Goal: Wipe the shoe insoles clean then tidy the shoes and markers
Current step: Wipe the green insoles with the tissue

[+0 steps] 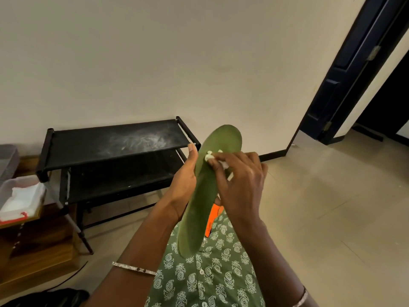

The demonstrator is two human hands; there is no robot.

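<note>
A long green insole [203,196] stands almost upright in front of me, toe end up. My left hand [184,180] grips it from behind at its middle, thumb up along the left edge. My right hand [239,182] pinches a small white wad of tissue [209,156] and presses it against the insole's upper face. Something orange [211,220] shows just behind the insole's lower half; I cannot tell what it is. No shoes or markers are in sight.
A black two-tier shoe rack [115,147] stands against the wall, its top shelf dusty. At far left a clear plastic box [20,196] with white tissue sits on a wooden unit [37,247]. A dark door frame [345,85] opens at right over tiled floor.
</note>
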